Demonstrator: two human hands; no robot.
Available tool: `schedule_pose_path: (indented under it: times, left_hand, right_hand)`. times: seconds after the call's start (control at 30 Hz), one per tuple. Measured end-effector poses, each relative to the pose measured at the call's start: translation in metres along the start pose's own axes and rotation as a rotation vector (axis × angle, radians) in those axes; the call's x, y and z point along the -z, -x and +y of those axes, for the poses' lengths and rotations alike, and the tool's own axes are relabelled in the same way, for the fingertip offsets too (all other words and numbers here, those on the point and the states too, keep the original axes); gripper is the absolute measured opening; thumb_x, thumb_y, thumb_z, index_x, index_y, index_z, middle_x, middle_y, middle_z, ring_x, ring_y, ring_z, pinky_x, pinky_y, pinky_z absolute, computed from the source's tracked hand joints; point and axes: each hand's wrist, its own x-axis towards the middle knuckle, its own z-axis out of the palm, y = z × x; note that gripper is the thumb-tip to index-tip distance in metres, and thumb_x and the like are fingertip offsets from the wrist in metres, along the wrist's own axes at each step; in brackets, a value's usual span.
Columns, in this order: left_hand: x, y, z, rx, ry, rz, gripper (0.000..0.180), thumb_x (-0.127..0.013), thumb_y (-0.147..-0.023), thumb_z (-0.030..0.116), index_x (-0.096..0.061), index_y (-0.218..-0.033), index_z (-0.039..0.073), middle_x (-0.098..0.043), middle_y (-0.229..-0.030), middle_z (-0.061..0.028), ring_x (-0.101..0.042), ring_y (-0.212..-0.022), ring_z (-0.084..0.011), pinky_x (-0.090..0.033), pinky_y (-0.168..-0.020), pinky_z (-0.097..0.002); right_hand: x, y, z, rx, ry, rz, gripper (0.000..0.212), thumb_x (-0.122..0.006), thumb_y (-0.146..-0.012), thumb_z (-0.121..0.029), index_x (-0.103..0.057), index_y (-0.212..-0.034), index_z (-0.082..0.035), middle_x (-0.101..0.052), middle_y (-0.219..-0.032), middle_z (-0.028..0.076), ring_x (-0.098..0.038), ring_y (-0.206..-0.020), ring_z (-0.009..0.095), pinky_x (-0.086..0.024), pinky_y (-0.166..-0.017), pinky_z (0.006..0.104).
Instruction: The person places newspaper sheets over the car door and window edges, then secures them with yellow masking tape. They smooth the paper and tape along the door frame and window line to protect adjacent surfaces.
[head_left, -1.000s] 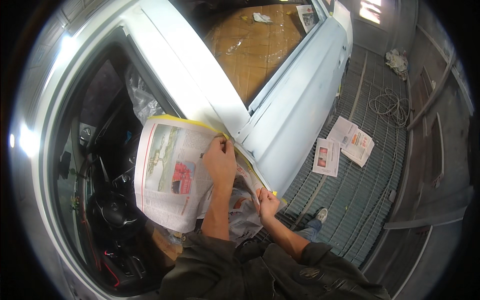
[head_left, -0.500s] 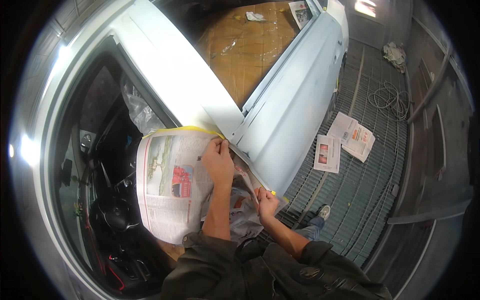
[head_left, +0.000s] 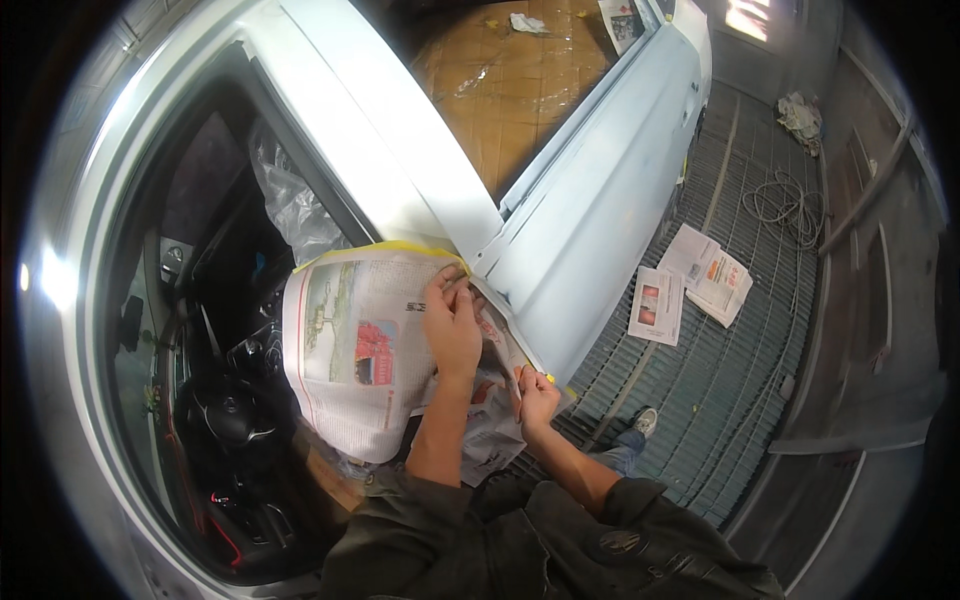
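Newspaper (head_left: 345, 410), L corner droopier vs. earlier, L hand (head_left: 452, 320) still at edge.

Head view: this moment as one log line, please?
Left hand: holding yellow-taped newspaper sheet | right hand: pinching printed paper beside pale-blue car door | floor grating: loose newspaper pages

Newspaper sheet (head_left: 345, 345): thin matt paper, slightly rippled. Yellow tape (head_left: 402, 246) along its edge. Car body (head_left: 385, 125): white, smooth, glossy. Door panel (head_left: 600, 185): pale, smooth, duller, patchy. Cardboard (head_left: 500, 100): brown, shiny under clear wrinkled tape. Plastic film (head_left: 297, 208): clear, crinkled, glossy. Floor (head_left: 725, 345): dull ribbed metal grating. Sleeve (head_left: 415, 515): dark matt cloth.
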Motion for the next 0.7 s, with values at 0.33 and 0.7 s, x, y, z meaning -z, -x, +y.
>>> schedule_pose_path:
  times: [0.33,0.7]
  left_hand:
    - [0.008,0.042,-0.014,0.172,-0.039,-0.019,0.035,-0.052,-0.099,0.001,-0.049,-0.133,-0.008,-0.066,-0.119,-0.0162,-0.066,-0.1,-0.0198,-0.055,-0.093,-0.0319]
    - [-0.002,0.054,-0.031,0.307,-0.078,-0.145,0.058,-0.054,-0.098,0.004,-0.033,-0.147,-0.018,-0.056,-0.141,-0.0238,-0.056,-0.126,-0.0227,-0.042,-0.107,-0.0301]
  right_hand:
    - [0.002,-0.008,0.008,0.01,0.019,-0.007,0.034,-0.071,-0.096,-0.03,-0.076,-0.088,0.002,-0.061,-0.066,-0.001,-0.05,-0.061,0.008,-0.041,-0.056,0.028]
    - [0.003,-0.007,0.011,-0.075,-0.004,-0.024,0.028,-0.069,-0.098,-0.027,-0.078,-0.096,0.0,-0.062,-0.069,-0.002,-0.05,-0.062,0.007,-0.04,-0.056,0.0267]
